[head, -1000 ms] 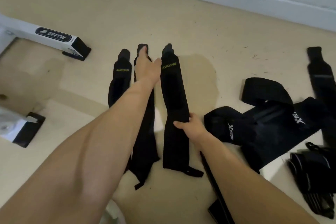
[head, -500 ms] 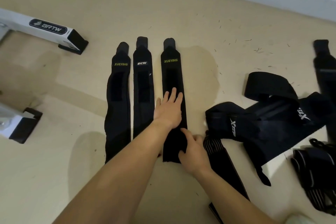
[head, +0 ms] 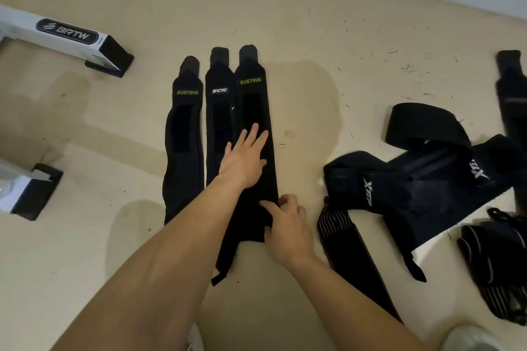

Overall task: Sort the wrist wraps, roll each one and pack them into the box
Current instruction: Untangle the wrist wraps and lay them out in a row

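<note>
Head view: three black wraps lie flat and side by side on the floor [head: 285,23], the first wrap [head: 184,137] and the third wrap [head: 253,100] marked XUEYING, the middle wrap [head: 219,111] bearing a white logo. A second ago the left hand [head: 242,159] reached up to the far tips. Now it lies flat, fingers straight, on the third wrap's middle. The right hand [head: 288,225], fingers curled, pinches that wrap's near right edge between thumb and forefinger. The gap seen half a second ago between the middle and third wraps has closed, and they now touch. This looks like sorting work, squaring up a row; no wrap in the row is rolled yet.

To the right, well apart, a tangled pile [head: 422,179] of black wraps with an X logo waits unsorted, a striped wrap [head: 336,225] at its near edge. No box shows in view. The white BRTW frame [head: 57,34] at the left holds nothing that can be seen.
</note>
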